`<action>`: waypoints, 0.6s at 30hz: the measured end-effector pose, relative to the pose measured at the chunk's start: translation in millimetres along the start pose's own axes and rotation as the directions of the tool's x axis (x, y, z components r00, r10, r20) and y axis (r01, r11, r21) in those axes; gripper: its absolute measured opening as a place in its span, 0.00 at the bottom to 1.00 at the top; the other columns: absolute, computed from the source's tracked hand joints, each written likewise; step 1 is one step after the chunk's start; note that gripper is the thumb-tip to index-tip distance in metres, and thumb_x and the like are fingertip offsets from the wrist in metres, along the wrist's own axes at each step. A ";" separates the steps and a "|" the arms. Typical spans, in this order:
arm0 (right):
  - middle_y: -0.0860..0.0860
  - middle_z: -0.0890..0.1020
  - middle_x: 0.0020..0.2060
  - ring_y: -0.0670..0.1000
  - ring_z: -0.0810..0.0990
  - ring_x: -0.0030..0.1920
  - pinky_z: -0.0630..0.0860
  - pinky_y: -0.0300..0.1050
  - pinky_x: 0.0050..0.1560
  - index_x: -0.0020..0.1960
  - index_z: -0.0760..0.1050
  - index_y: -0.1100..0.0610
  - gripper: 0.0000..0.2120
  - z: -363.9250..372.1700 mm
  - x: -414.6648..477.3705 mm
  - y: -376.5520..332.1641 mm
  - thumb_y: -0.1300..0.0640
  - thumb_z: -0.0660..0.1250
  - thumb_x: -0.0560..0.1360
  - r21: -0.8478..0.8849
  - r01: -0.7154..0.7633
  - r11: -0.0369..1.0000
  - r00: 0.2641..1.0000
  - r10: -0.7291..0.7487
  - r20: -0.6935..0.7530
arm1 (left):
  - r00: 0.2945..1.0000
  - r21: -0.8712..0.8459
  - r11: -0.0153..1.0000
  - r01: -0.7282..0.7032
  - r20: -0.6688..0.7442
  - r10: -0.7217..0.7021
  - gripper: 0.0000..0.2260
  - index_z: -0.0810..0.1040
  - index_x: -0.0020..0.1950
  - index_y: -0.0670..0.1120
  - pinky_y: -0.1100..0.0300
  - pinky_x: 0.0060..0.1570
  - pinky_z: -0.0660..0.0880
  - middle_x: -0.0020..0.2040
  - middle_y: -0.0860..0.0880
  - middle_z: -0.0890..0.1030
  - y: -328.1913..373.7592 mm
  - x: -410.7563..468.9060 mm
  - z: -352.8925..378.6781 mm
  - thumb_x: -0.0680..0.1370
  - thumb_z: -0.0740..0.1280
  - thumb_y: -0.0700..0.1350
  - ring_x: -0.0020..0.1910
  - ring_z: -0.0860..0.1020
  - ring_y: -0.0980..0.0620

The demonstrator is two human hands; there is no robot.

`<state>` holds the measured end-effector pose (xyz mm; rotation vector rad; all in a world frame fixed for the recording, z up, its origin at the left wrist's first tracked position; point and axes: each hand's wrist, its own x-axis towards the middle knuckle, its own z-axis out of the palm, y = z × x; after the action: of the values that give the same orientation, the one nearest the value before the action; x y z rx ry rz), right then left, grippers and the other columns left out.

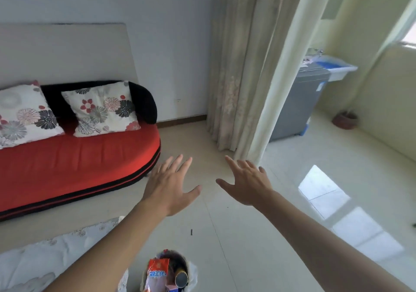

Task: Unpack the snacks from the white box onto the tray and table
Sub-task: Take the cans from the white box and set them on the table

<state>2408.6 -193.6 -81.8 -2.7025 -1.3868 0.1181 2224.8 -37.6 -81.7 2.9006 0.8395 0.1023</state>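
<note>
Reaching out over the floor [247, 235], the left hand [172, 187] and the right hand [246, 184] sit side by side in the middle of the head view, a small gap between them. All fingers are spread wide, palms down, and they hold nothing. At 6 o'clock, below the arms, a round bin [167, 271] holds an orange snack packet [156, 271] and a dark tube. A red sofa [74, 165] with 2 flowery pillows [102, 109] fills 9 o'clock. Curtains [236, 66] hang at 12 o'clock. No white box or tray shows.
</note>
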 end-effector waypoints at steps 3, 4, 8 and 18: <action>0.51 0.72 0.72 0.56 0.67 0.74 0.66 0.60 0.70 0.81 0.53 0.45 0.39 -23.9 -46.8 0.4 0.26 0.52 0.76 0.019 -0.112 0.994 0.992 0.113 -0.051 | 0.994 0.014 0.994 -0.106 0.012 0.106 0.43 0.48 0.84 0.56 0.46 0.80 0.49 0.84 0.50 0.52 17.7 -11.8 -16.3 0.72 0.43 0.74 0.83 0.50 0.47; 0.52 0.72 0.72 0.56 0.67 0.73 0.67 0.59 0.70 0.80 0.54 0.45 0.39 -30.0 -63.8 -0.8 0.26 0.52 0.76 0.027 -0.146 0.989 0.987 0.148 -0.070 | 0.990 0.012 0.990 -0.139 0.009 0.139 0.44 0.49 0.84 0.56 0.46 0.80 0.49 0.84 0.50 0.52 23.5 -17.1 -20.8 0.71 0.41 0.74 0.83 0.50 0.46; 0.51 0.71 0.72 0.56 0.66 0.74 0.66 0.59 0.69 0.79 0.56 0.44 0.37 -47.0 -130.9 -7.1 0.27 0.53 0.76 0.028 -0.273 0.962 0.956 0.274 -0.107 | 0.964 0.002 0.964 -0.265 -0.009 0.265 0.43 0.50 0.84 0.56 0.45 0.80 0.49 0.84 0.49 0.54 46.4 -42.5 -39.8 0.72 0.40 0.75 0.83 0.52 0.46; 0.54 0.63 0.79 0.57 0.56 0.80 0.57 0.61 0.76 0.81 0.53 0.44 0.37 -74.1 -315.3 11.3 0.28 0.53 0.77 0.055 -0.617 0.785 0.773 0.618 -0.142 | 0.824 -0.038 0.823 -0.566 -0.023 0.566 0.45 0.53 0.83 0.56 0.46 0.79 0.51 0.83 0.50 0.59 164.3 -106.7 -74.6 0.70 0.38 0.76 0.81 0.55 0.46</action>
<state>2242.8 -460.6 -2.6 -2.9695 -0.4023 -0.0401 2214.1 -225.4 10.8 3.0018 -0.0590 0.1849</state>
